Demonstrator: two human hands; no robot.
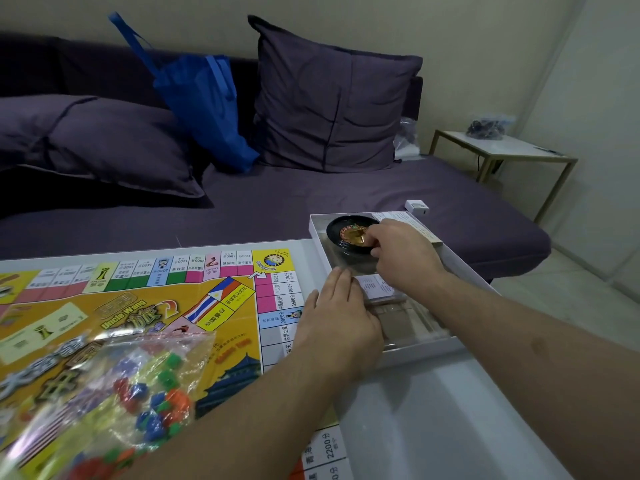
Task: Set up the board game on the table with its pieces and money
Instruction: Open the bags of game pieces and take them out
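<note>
"Uncle Wang" board (145, 327) lies unfolded — yellow centre; right hand (403, 258) pinches the roulette wheel (346, 230); left hand (337, 323) flat on the box (460, 261).

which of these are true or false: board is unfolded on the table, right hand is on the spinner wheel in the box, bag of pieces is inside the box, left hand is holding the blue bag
1. The game board lies unfolded on the table. True.
2. The right hand is at the spinner wheel in the box. True.
3. The bag of pieces is inside the box. False: it lies on the board.
4. The left hand holds the blue bag. False: it rests flat at the box edge; the blue bag is on the sofa.
</note>
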